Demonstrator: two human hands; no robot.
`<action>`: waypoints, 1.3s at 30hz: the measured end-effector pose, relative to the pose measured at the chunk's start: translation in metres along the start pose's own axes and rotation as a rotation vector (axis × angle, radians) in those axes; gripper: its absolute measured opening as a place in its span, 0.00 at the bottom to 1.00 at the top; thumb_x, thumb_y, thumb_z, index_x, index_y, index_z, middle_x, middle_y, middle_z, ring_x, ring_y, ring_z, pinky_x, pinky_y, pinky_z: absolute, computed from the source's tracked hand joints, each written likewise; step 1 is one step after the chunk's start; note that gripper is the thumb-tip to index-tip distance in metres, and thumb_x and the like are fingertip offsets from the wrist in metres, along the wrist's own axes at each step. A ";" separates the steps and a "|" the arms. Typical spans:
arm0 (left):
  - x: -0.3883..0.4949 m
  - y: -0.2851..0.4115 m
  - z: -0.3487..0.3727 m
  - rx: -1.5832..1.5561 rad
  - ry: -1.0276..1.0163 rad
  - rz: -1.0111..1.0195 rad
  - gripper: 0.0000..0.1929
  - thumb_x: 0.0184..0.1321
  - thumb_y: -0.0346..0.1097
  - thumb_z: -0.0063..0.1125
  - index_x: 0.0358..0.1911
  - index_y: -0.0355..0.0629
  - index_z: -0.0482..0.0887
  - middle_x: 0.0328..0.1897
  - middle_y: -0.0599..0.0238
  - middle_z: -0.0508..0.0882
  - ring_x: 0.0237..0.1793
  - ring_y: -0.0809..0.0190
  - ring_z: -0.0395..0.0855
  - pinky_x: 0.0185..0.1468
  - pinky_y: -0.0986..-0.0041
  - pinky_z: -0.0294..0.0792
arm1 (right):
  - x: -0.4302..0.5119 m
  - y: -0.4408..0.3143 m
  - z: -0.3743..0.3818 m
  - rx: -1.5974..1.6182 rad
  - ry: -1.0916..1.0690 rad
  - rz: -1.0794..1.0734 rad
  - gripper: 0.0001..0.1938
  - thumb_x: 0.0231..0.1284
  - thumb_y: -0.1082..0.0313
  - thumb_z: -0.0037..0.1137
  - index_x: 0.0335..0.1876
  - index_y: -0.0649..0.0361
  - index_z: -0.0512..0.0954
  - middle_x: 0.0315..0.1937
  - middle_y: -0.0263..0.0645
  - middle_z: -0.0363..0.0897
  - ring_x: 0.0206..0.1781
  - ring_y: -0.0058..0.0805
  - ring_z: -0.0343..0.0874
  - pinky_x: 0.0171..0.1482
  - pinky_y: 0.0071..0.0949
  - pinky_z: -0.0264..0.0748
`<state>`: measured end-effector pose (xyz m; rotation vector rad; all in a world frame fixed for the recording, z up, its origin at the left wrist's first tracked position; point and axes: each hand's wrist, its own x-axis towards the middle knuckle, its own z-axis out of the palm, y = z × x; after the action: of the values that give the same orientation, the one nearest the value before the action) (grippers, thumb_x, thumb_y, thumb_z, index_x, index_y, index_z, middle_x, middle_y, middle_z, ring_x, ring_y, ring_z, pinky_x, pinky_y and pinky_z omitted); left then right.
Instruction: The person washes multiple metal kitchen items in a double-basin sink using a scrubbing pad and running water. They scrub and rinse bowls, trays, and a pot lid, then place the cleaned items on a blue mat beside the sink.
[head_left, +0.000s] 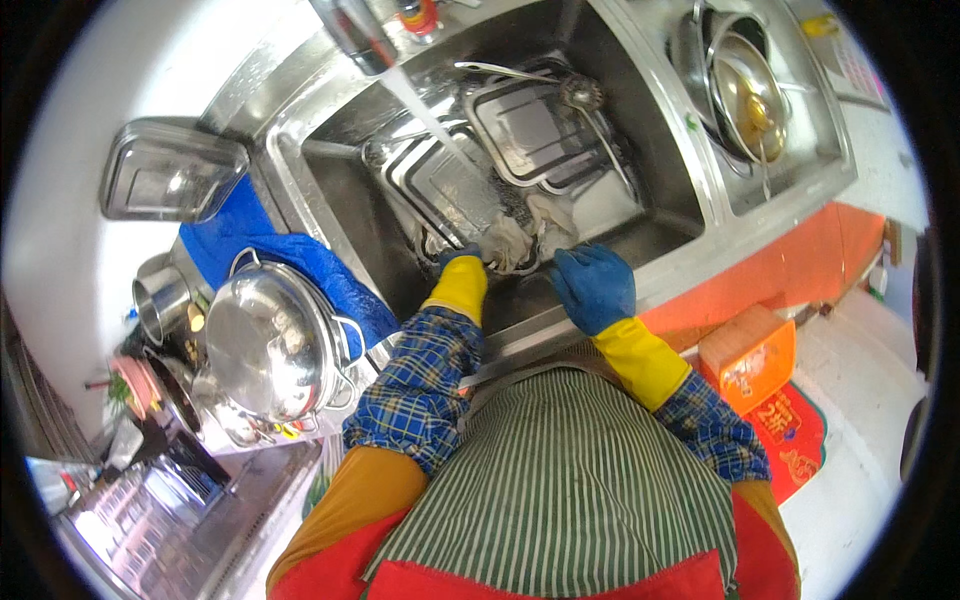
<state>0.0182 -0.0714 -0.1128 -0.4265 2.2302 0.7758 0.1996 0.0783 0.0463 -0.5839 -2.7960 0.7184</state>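
Note:
Both of my hands wear blue and yellow rubber gloves. My left hand (460, 264) is at the near edge of a wet rectangular metal tray (442, 191) in the sink; its fingers are mostly hidden, so its grip is unclear. A pale wet cloth (506, 244) lies bunched beside it on the tray. My right hand (596, 289) is over the sink's front edge with its fingers bent near the cloth's right part; what they hold is not visible. Water runs from the faucet (367, 52) onto the tray. Another metal tray (521, 131), a ladle and a slotted skimmer (581, 94) lie behind.
A second basin at right holds stacked metal bowls (750, 105). On the left are a blue towel (300, 259), a large lidded steel pot (266, 341) and a rectangular tray (176, 172). An orange plastic bin (757, 367) stands below the counter at right.

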 end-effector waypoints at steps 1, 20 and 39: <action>-0.008 0.004 0.002 0.087 0.081 0.006 0.43 0.57 0.52 0.66 0.71 0.32 0.65 0.72 0.40 0.72 0.68 0.40 0.73 0.70 0.59 0.66 | 0.001 -0.001 -0.001 0.011 -0.015 0.010 0.08 0.58 0.63 0.59 0.36 0.58 0.81 0.28 0.43 0.82 0.35 0.45 0.81 0.39 0.43 0.77; 0.154 0.080 -0.074 0.721 -0.156 0.131 0.38 0.50 0.49 0.73 0.65 0.41 0.76 0.64 0.48 0.81 0.62 0.44 0.80 0.62 0.57 0.76 | 0.006 -0.007 -0.004 0.148 -0.180 -0.132 0.15 0.55 0.69 0.63 0.48 0.63 0.82 0.40 0.48 0.85 0.41 0.49 0.84 0.45 0.42 0.79; -0.120 0.048 -0.138 0.032 0.269 0.233 0.25 0.60 0.58 0.65 0.32 0.37 0.82 0.22 0.51 0.82 0.23 0.52 0.85 0.31 0.63 0.75 | 0.047 0.031 0.048 0.395 -0.508 0.280 0.46 0.58 0.61 0.68 0.79 0.61 0.52 0.64 0.60 0.73 0.64 0.55 0.76 0.67 0.41 0.73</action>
<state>0.0034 -0.1152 0.0700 -0.2706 2.5736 0.8415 0.1540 0.1024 -0.0058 -0.8129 -2.8910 1.6346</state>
